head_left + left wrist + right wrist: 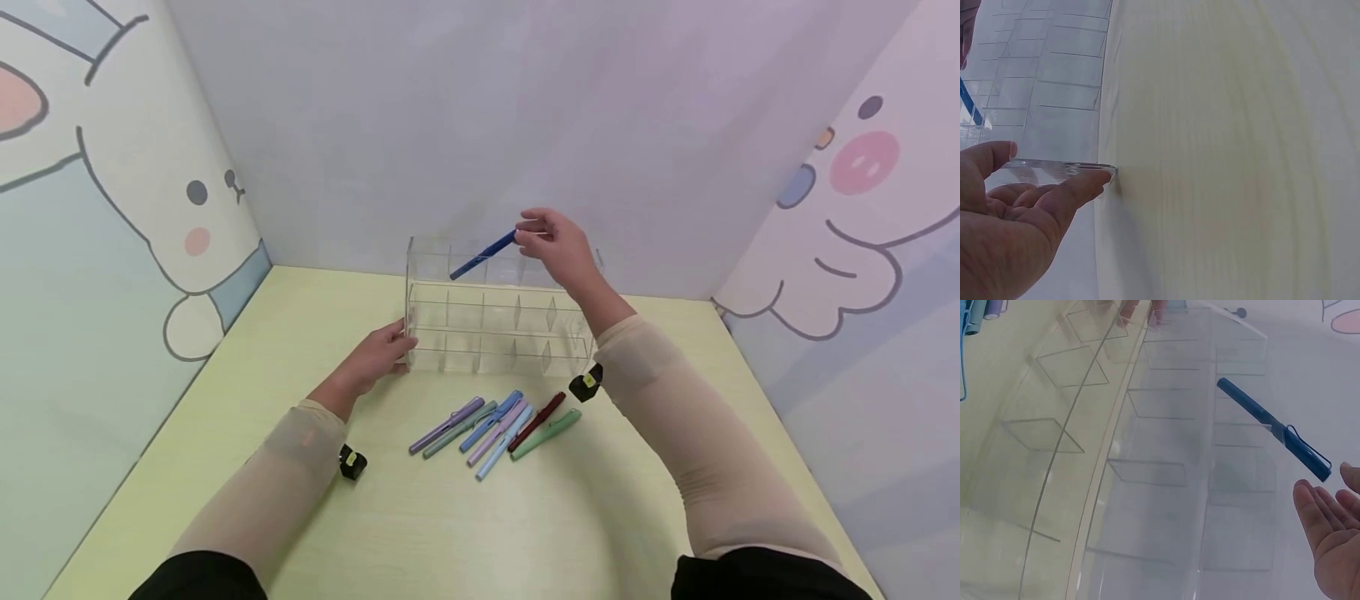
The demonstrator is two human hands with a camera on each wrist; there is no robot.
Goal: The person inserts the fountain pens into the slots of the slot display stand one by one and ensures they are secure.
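Note:
A clear, tiered pen rack (498, 332) with divided compartments stands near the back wall. My left hand (378, 354) holds its left side panel, thumb on one face and fingers along the other, as the left wrist view shows. Above the rack's back tier is a dark blue pen (483, 254), slanting down to the left. My right hand (557, 246) is at the pen's upper end. In the right wrist view the fingers (1314, 512) are fairly straight, and the clip end of the pen (1300, 450) shows whole, just off the fingertips.
In front of the rack lie several pens, among them a purple pen (447, 425), a dark red pen (537, 422) and a green pen (546, 434). The pale yellow table (420, 533) meets a plain back wall (375, 150) and side walls with cartoon animals.

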